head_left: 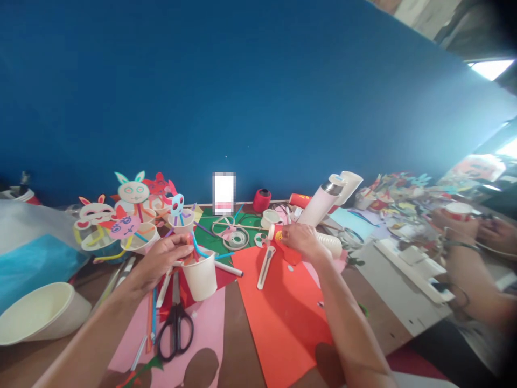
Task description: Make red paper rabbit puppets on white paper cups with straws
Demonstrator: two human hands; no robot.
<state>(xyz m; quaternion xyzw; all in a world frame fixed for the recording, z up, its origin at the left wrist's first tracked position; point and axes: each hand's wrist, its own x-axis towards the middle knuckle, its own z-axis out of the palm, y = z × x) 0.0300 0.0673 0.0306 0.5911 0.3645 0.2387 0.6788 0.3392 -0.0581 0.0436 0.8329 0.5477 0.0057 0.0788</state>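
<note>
My left hand (pixel 167 260) is closed at the rim of a white paper cup (pixel 202 280), its fingertips pinching a red pipe cleaner. A blue pipe cleaner (pixel 197 245) also bends up out of this cup. Farther right, my right hand (pixel 302 240) curls over a red paper cup (pixel 277 233) lying on its side; its fingers are partly hidden. A white utility knife (pixel 265 268) lies just left of that hand on an orange-red sheet (pixel 278 323). Black-handled scissors (pixel 176 328) rest on pink paper (pixel 212 328) below my left hand.
Several paper-cup figures with animal faces (pixel 133 192) stand at the left, near a white bowl (pixel 44 310). Tape rolls (pixel 236 238) and a red round object (pixel 262 200) are at the back. A white bottle (pixel 319 202) stands behind my right hand. Another person's hands hold a cup (pixel 458 211) at right.
</note>
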